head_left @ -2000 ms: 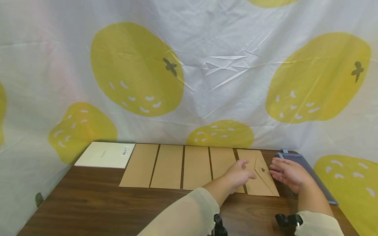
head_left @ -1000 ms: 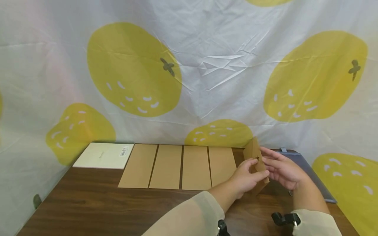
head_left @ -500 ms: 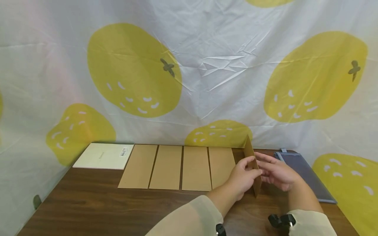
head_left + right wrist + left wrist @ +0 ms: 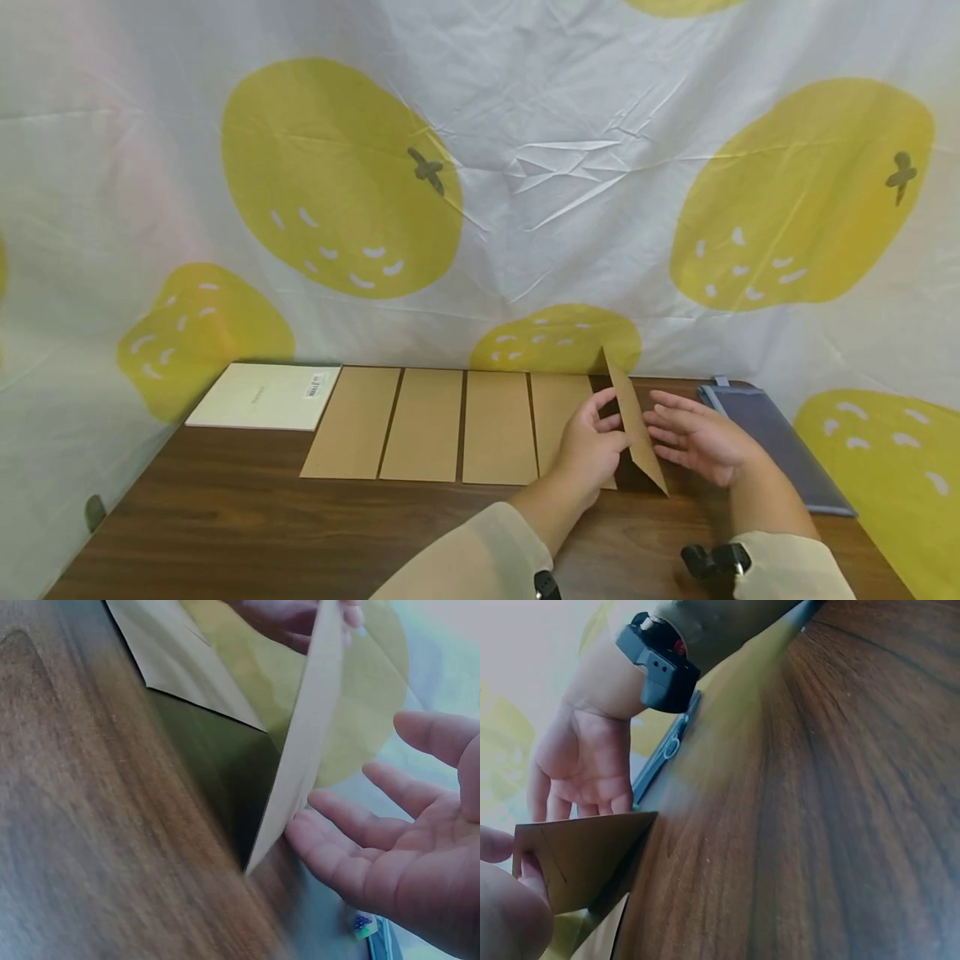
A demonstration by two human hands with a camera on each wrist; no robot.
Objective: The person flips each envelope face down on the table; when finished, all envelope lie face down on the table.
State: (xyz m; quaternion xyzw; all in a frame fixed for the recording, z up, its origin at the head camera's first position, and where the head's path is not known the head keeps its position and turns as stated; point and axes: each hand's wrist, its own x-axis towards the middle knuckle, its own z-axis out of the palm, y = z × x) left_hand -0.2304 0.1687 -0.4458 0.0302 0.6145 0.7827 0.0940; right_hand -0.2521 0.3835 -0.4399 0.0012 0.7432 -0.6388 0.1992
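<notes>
A brown paper envelope (image 4: 632, 417) stands on its long edge, tilted to the left, at the right end of a row. My left hand (image 4: 587, 446) pinches it along its raised edge; in the left wrist view, fingers (image 4: 532, 874) lie against its creased flap side. My right hand (image 4: 701, 437) is at the envelope's right face with its fingers extended. In the right wrist view its fingertips (image 4: 300, 817) are very close to the plain face, and I cannot tell whether they touch. Several matching brown envelopes (image 4: 498, 425) lie flat side by side to the left.
A cream-coloured flat pad or booklet (image 4: 262, 396) with a barcode label lies at the far left of the row. A blue zippered pouch (image 4: 780, 450) lies right of my right hand. Behind the wooden table (image 4: 337, 533) hangs a fruit-print curtain (image 4: 555, 217).
The rightmost envelope, flat with its flap facing up two seconds ago, was lifted on edge and now leans left. My left hand moved left with it; the right hand's fingers have come off or nearly off it.
</notes>
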